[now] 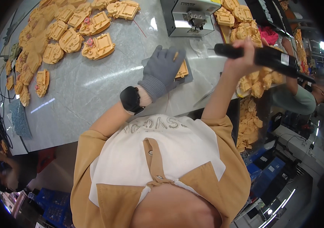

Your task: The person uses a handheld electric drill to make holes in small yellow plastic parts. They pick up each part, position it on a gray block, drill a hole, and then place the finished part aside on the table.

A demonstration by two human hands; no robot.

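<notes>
My left hand (pixel 161 68), in a grey knit glove, presses down on a yellow-orange plastic housing (pixel 183 70) and holds it against a dark flat plate (pixel 188 79) on the table. The glove covers much of the housing. Bare and closed, my right hand (pixel 244 59) grips a black electric screwdriver (pixel 270 58), raised to the right of the housing. Its thin bit (pixel 210 49) points left, apart from the housing.
Beyond my hands stands a grey screw feeder (pixel 188 19). Many similar housings (pixel 70 40) spread over the grey table (pixel 93 83) at left; more are heaped at right (pixel 258 81). Another person (pixel 296 97) is at the right. A blue-grey textured sheet (pixel 19 118) lies at the left edge.
</notes>
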